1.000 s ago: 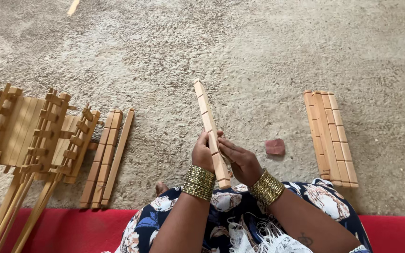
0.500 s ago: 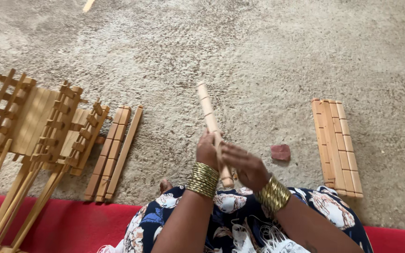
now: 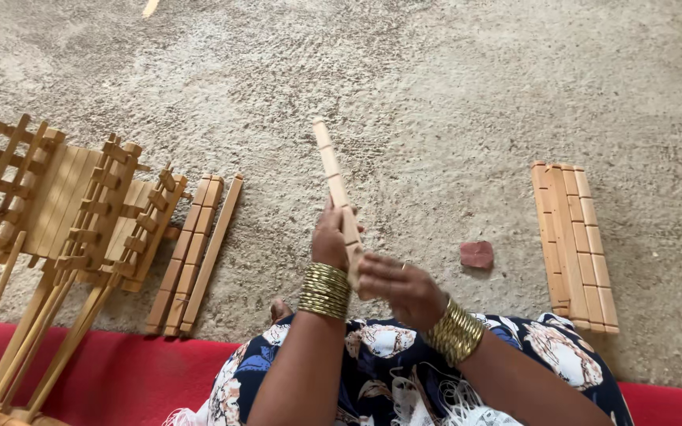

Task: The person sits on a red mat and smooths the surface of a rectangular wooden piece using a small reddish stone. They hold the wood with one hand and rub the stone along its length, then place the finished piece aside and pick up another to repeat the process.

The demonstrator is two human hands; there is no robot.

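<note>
A long notched wooden stick (image 3: 331, 170) points away from me over the grey floor. My left hand (image 3: 329, 237) grips its lower part from the left. My right hand (image 3: 399, 288) closes around its near end just below, fingers curled against the wood. Both wrists carry stacks of gold bangles. The stick's near tip is hidden between my hands.
A row of flat wooden slats (image 3: 574, 244) lies to the right, a small reddish stone (image 3: 477, 254) beside it. Three slats (image 3: 195, 252) lie left of me. A partly built wooden lattice frame (image 3: 65, 209) with long rods stands at far left. A red mat (image 3: 136, 371) runs under me.
My hands have kept hold of the stick, its far end tilting slightly left. The view has shifted, so everything sits a little lower and to the right.
</note>
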